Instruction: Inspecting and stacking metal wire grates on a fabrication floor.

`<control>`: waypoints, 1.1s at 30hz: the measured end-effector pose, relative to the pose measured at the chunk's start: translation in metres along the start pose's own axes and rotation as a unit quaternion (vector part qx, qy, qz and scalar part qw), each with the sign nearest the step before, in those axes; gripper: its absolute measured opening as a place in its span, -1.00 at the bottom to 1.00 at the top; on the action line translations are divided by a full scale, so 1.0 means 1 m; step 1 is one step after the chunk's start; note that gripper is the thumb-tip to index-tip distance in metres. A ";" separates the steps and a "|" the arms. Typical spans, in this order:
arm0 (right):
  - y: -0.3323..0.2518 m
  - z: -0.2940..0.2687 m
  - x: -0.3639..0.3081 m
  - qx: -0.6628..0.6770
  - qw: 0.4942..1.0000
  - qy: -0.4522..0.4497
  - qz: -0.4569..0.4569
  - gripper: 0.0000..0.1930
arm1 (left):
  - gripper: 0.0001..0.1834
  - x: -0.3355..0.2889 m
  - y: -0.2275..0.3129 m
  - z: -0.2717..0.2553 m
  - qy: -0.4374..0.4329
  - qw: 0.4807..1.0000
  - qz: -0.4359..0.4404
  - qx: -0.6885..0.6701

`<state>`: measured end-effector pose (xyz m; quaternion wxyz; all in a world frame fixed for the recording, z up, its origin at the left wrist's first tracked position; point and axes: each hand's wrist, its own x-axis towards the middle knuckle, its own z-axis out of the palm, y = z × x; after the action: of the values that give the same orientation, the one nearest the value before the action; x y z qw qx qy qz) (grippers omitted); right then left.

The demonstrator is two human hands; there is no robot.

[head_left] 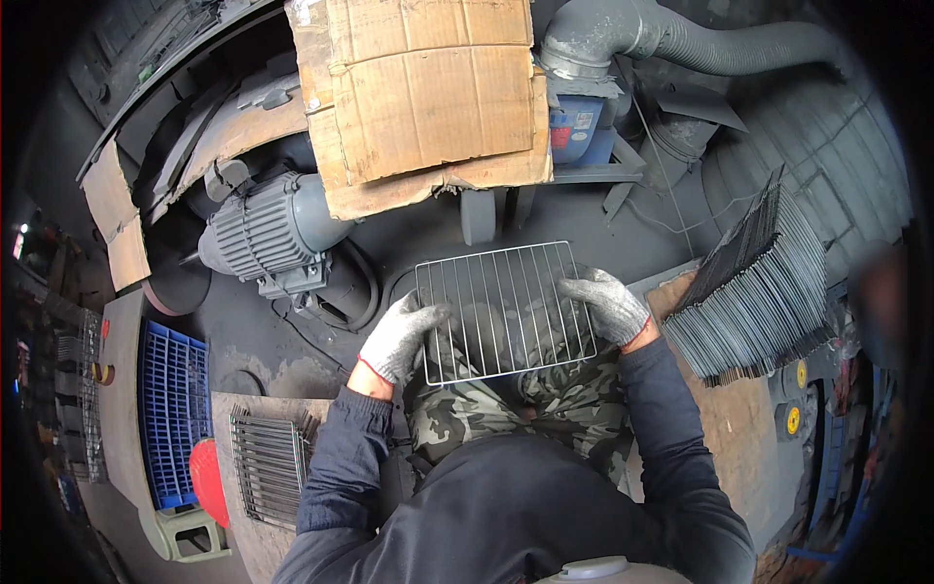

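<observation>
A rectangular wire rack (506,313) is held out flat over my lap, its thin metal bars running from the far edge to the near one. My left hand (401,336), in a pale knit glove, grips its left side, with the thumb on top. On the opposite side my right hand (611,304), gloved the same way, is closed round the edge bar. The fingers beneath the rack are partly hidden on both sides. To my right leans a tall stack of wire racks (754,302); a smaller stack of wire racks (268,467) lies to my left.
A grey electric motor (263,232) stands ahead on the left. Cardboard sheets (428,97) cover something straight ahead, near a ribbed duct (739,51). A blue plastic crate (175,414) and a red round object (207,482) are at far left. Another person (880,302) appears blurred at far right.
</observation>
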<state>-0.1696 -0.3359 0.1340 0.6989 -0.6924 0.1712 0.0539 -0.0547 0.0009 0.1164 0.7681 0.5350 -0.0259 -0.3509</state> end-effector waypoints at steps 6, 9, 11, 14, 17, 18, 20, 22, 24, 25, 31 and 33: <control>0.016 0.013 0.024 0.168 0.978 -0.121 0.007 -0.67 | -0.81 0.014 -0.002 -0.026 0.007 0.997 -0.042 -0.056; 0.023 0.033 0.049 0.305 0.948 -0.080 0.044 -0.68 | -0.80 0.020 0.004 -0.034 0.035 0.979 -0.099 -0.173; 0.049 0.045 0.080 0.323 0.945 -0.045 -0.003 -0.71 | -0.75 0.028 0.009 -0.044 0.016 0.976 -0.083 -0.203; 0.045 0.060 0.106 0.362 0.927 -0.069 0.068 -0.78 | -0.76 0.045 0.010 -0.070 0.029 0.964 -0.061 -0.257; 0.040 0.043 0.128 0.421 0.890 -0.164 0.054 -0.73 | -0.71 0.065 0.011 -0.070 0.011 0.946 -0.093 -0.310; 0.047 0.030 0.134 0.430 0.885 -0.174 0.036 -0.74 | -0.58 0.070 0.016 -0.047 0.044 0.949 -0.113 -0.291; 0.031 0.003 0.139 0.372 0.916 -0.135 0.068 -0.74 | -0.35 0.096 0.006 -0.055 -0.081 0.947 -0.139 -0.277; 0.020 -0.025 0.122 0.300 0.951 -0.071 0.011 -0.76 | -0.29 0.114 -0.003 -0.016 -0.072 0.954 -0.144 -0.252; 0.005 -0.065 0.088 0.265 0.964 0.000 -0.017 -0.79 | -0.34 0.120 -0.014 0.037 -0.055 0.952 -0.126 -0.273; 0.001 -0.089 0.068 0.322 0.947 0.020 0.001 -0.80 | -0.37 0.107 -0.014 0.074 -0.029 0.948 -0.110 -0.297; -0.064 -0.124 -0.099 0.038 0.915 0.273 -0.294 -0.82 | -0.39 0.053 -0.055 0.131 -0.181 0.901 -0.166 -0.358; -0.108 -0.113 -0.161 0.197 0.859 0.349 -0.318 -0.80 | -0.58 0.057 -0.089 0.107 -0.188 0.907 -0.218 -0.309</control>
<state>-0.3050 -0.4250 0.2895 0.6945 -0.5301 0.1814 -0.4514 -0.1013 -0.1336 0.0682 0.7802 0.1876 0.0574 -0.5940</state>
